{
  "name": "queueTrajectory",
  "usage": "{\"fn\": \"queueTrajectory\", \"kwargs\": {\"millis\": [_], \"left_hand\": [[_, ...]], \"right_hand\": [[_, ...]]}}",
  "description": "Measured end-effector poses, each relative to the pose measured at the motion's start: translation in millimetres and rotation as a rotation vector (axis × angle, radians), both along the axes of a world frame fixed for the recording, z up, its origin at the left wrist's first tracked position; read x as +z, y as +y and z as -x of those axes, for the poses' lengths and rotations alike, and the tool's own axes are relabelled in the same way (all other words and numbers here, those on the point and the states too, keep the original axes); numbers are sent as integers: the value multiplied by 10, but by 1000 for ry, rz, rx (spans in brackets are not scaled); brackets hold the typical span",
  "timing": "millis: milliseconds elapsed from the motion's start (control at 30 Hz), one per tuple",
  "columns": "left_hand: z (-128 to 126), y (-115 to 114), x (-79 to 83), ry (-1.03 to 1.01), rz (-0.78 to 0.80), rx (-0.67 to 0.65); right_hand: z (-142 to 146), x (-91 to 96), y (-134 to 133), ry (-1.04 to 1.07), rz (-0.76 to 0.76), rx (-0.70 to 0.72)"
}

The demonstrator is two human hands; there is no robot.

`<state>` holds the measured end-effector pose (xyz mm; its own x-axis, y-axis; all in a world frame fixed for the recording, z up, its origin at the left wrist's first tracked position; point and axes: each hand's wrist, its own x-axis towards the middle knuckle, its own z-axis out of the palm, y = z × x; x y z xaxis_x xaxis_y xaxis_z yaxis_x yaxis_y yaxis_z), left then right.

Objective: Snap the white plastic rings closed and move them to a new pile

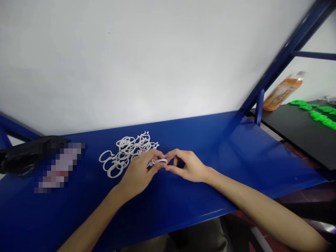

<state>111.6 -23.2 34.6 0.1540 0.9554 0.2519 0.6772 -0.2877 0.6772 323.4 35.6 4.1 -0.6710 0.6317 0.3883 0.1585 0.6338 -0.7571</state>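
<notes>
My left hand (140,171) and my right hand (187,166) meet just above the blue shelf (223,150). Both pinch the same small white plastic ring (159,161), one at each end. Their fingers are curled closed around it. A pile of several white plastic rings (126,152) lies on the shelf right behind and to the left of my left hand.
A black plastic bag (23,155) and a blurred-out object (61,168) lie at the shelf's left end. To the right, a black table (296,134) carries green plastic pieces (319,115) and an orange bottle (285,91). A white wall stands behind the shelf.
</notes>
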Motion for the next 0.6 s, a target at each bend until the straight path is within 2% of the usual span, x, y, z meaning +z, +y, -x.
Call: {"fn": "queueTrajectory", "kwargs": {"millis": [100,233,300,433,600], "left_hand": [[-218,67,35,-148,165,-75],[-233,161,-79,-391,111,-14],[-175,186,-183,-451,88,15],[-84,194,-338,-399,97,45],[-93,199,-360,-310,37,38]], "right_hand": [[8,-9,-28,87,65,-53],[10,-38,16,208,222,-189],[6,-45,43,198,244,-218],[2,-39,55,109,243,-166],[10,-41,58,25,262,-105]]}}
